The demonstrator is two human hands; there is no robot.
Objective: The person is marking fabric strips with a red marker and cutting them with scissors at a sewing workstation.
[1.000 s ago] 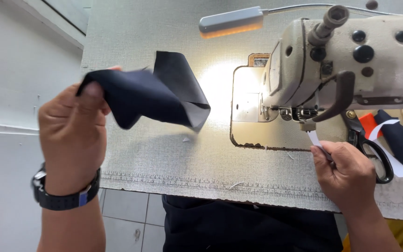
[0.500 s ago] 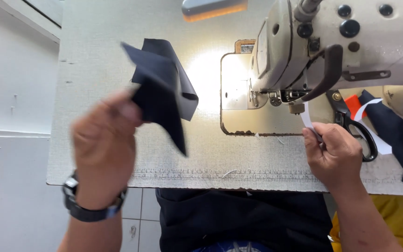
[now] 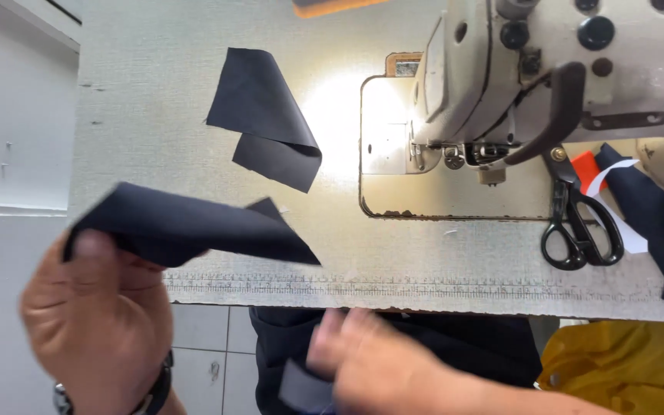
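My left hand (image 3: 94,323) is raised at the near left and pinches a dark navy fabric piece (image 3: 194,230), which stretches rightward over the table's front edge. A second navy piece (image 3: 267,123), folded over on itself, lies loose on the grey table (image 3: 140,100) left of the sewing machine (image 3: 539,69). My right hand (image 3: 370,361) is blurred below the table edge, against dark fabric in my lap (image 3: 470,338). Whether it grips anything there is unclear.
Black scissors (image 3: 578,223) lie beside the machine's lit needle plate (image 3: 393,146). More navy fabric (image 3: 662,223) with a white strip (image 3: 616,223) and an orange item (image 3: 585,165) sits at the right. Yellow cloth (image 3: 616,361) shows at lower right.
My left hand came down toward the near edge with a navy piece, and a folded navy piece now lies on the table. My right hand left the machine area and dropped below the table edge.
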